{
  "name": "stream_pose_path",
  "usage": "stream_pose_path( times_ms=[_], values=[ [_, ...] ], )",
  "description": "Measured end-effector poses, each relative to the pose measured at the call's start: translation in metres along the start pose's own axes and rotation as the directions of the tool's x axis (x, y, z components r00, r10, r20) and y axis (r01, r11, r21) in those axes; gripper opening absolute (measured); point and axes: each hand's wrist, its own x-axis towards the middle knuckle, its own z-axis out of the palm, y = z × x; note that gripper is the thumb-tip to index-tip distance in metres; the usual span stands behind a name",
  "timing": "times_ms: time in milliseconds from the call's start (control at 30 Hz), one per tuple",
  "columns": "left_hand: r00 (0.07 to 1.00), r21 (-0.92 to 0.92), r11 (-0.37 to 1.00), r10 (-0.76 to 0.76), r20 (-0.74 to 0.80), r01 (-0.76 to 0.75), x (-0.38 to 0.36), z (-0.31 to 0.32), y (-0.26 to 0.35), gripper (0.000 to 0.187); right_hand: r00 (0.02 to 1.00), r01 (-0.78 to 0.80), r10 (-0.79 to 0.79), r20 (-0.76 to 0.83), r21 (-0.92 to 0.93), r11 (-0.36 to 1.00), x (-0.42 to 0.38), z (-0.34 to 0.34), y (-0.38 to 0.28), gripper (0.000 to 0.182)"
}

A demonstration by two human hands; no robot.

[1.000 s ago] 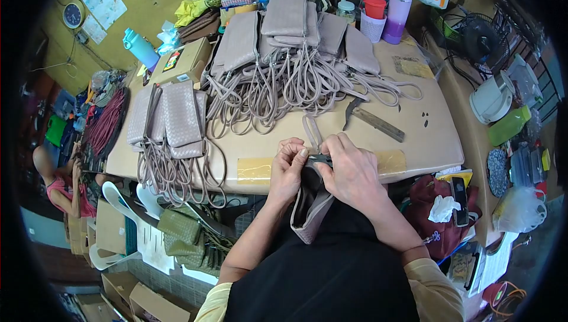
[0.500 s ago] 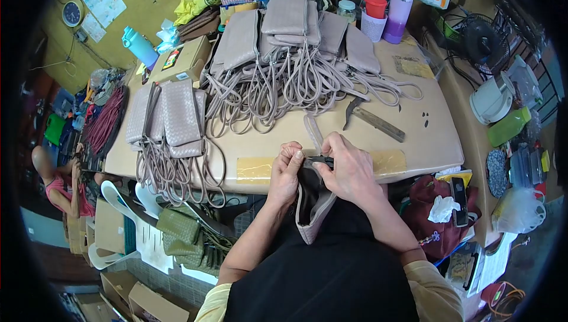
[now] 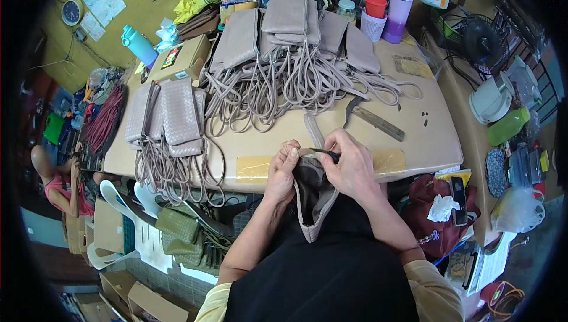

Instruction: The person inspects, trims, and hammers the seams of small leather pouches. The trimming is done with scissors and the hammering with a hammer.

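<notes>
My left hand (image 3: 282,171) grips the top edge of a beige woven pouch (image 3: 315,212) that hangs over the table's front edge into my lap. The pouch mouth gapes and shows a dark lining. My right hand (image 3: 351,166) pinches a small dark tool or zipper part (image 3: 327,155) at the pouch's opening. The pouch's strap (image 3: 313,129) runs up onto the table between my hands. A strip of yellowish tape (image 3: 255,170) lies along the table edge beside my left hand.
Finished beige pouches with long straps are piled at the table's back (image 3: 290,32) and left (image 3: 171,118). A hammer (image 3: 373,119) lies right of the strap. Bottles and a red cup (image 3: 374,6) stand at the back. Green pouches (image 3: 180,227) lie below left. Another person (image 3: 56,183) sits far left.
The pouch has been pulled wider open, showing more dark lining. My right hand has lifted slightly with the dark piece, and my left hand has shifted a little to the left.
</notes>
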Motion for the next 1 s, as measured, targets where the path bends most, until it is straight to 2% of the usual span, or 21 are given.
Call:
stream_pose_path(
  times_ms=[67, 200, 267, 500, 567, 600, 633, 667, 700, 733, 767, 800, 833, 867, 900, 933, 1000],
  values=[
    [0.989, -0.112, 0.984, -0.145, -0.024, 0.142, 0.0, 0.0, 0.004, 0.02, 0.999, 0.037, -0.037, -0.038, 0.019, 0.999, 0.0, 0.0, 0.0, 0.032],
    [0.989, -0.11, 0.983, -0.146, -0.003, 0.145, 0.001, -0.002, -0.004, 0.02, 0.995, 0.098, -0.098, 0.011, -0.036, 0.995, -0.002, 0.004, -0.004, 0.032],
    [0.995, -0.075, 0.993, -0.092, -0.03, 0.09, 0.002, 0.0, -0.006, 0.021, 0.995, 0.092, -0.095, -0.044, -0.063, 0.994, -0.001, 0.007, -0.005, 0.032],
    [0.998, -0.039, 0.999, -0.005, -0.055, 0.003, -0.001, 0.004, -0.002, 0.022, 0.995, 0.09, -0.091, -0.044, -0.022, 0.996, -0.001, 0.009, -0.001, 0.031],
    [0.993, -0.15, 0.985, -0.096, -0.063, 0.085, -0.003, -0.002, 0.001, 0.022, 0.968, 0.117, -0.11, -0.228, 0.019, 0.993, 0.0, 0.007, 0.002, 0.031],
    [0.993, -0.149, 0.985, -0.095, -0.067, 0.084, -0.005, -0.003, 0.004, 0.022, 0.951, 0.108, -0.117, -0.287, -0.05, 0.993, 0.002, 0.0, 0.003, 0.03],
    [0.989, -0.235, 0.965, -0.134, -0.065, 0.116, -0.007, -0.002, 0.007, 0.02, 0.951, 0.109, -0.119, -0.285, -0.049, 0.993, 0.005, -0.006, 0.012, 0.03],
    [0.983, -0.319, 0.937, -0.173, -0.058, 0.146, -0.008, -0.003, 0.009, 0.019, 1.0, 0.01, -0.008, -0.017, 0.155, 0.988, 0.009, -0.013, 0.025, 0.028],
    [0.983, -0.32, 0.936, -0.175, -0.056, 0.149, -0.008, -0.004, 0.008, 0.019, 0.962, -0.142, 0.055, 0.267, 0.317, 0.938, 0.009, -0.016, 0.037, 0.027],
    [0.978, -0.334, 0.939, -0.137, -0.158, 0.078, -0.007, -0.007, 0.006, 0.018, 0.931, -0.203, 0.02, 0.366, 0.471, 0.859, 0.01, -0.013, 0.048, 0.022],
    [0.961, -0.34, 0.94, -0.099, -0.259, 0.005, -0.005, -0.012, 0.004, 0.017, 0.931, -0.203, 0.022, 0.363, 0.469, 0.86, 0.01, -0.009, 0.054, 0.022],
    [0.967, -0.315, 0.948, -0.118, -0.224, 0.043, -0.005, -0.03, 0.007, 0.017, 0.931, -0.202, 0.028, 0.364, 0.45, 0.87, 0.008, -0.005, 0.057, 0.021],
    [0.929, -0.216, 0.969, 0.031, -0.369, -0.118, -0.002, -0.029, 0.013, 0.012, 0.93, -0.2, 0.032, 0.365, 0.433, 0.879, 0.006, -0.003, 0.057, 0.02],
    [0.895, 0.189, 0.965, 0.241, -0.376, -0.18, 0.001, -0.048, 0.008, 0.013, 0.93, -0.202, 0.034, 0.366, 0.433, 0.878, 0.005, -0.005, 0.052, 0.02],
    [0.85, 0.563, 0.798, 0.436, -0.296, -0.214, 0.005, -0.05, 0.018, 0.015, 0.934, -0.235, 0.07, 0.351, 0.451, 0.861, 0.005, -0.009, 0.043, 0.02],
    [0.85, 0.564, 0.798, 0.436, -0.296, -0.213, 0.003, -0.047, 0.023, 0.015, 0.935, -0.267, 0.108, 0.338, 0.47, 0.841, 0.004, -0.011, 0.038, 0.021],
    [0.7, 0.874, 0.316, 0.713, 0.037, -0.368, -0.004, -0.033, 0.05, 0.022, 0.947, -0.214, 0.073, 0.313, 0.443, 0.871, 0.008, -0.006, 0.041, 0.022]
  ],
)
